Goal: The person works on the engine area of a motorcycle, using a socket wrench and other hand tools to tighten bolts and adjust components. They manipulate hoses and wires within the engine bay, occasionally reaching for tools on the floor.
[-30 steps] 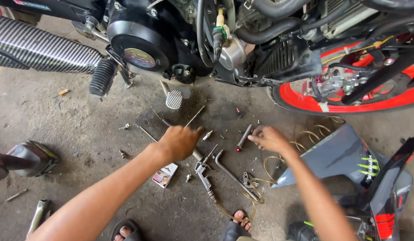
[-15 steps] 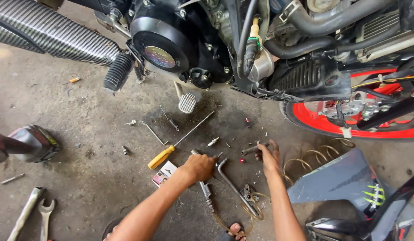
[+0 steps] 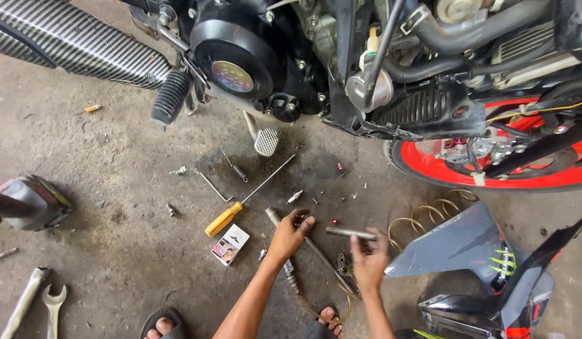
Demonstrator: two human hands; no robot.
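My left hand (image 3: pixel 289 235) lies low on the concrete floor, fingers curled over the upper end of a long bent metal wrench (image 3: pixel 322 257) that runs diagonally toward my feet. My right hand (image 3: pixel 369 263) is beside it on the right, pinching a short grey metal rod (image 3: pixel 350 233) held level just above the floor. A yellow-handled screwdriver (image 3: pixel 222 220) lies to the left of my left hand, its shaft pointing up toward the motorcycle. A small printed box (image 3: pixel 230 243) sits just below that handle.
The motorcycle fills the top: black engine cover (image 3: pixel 231 69), exhaust (image 3: pixel 71 44), foot peg (image 3: pixel 171 94), pedal (image 3: pixel 266 141), red wheel rim (image 3: pixel 491 179). A grey fairing panel (image 3: pixel 460 245) and coiled wire (image 3: pixel 429 210) lie right. An open-end spanner (image 3: pixel 54 301) lies bottom left; small bolts, a spring and a hex key are scattered.
The view has shifted left and closer. My left hand has moved off the screwdriver area down onto the long wrench. My right hand has drawn back and now holds the short rod.
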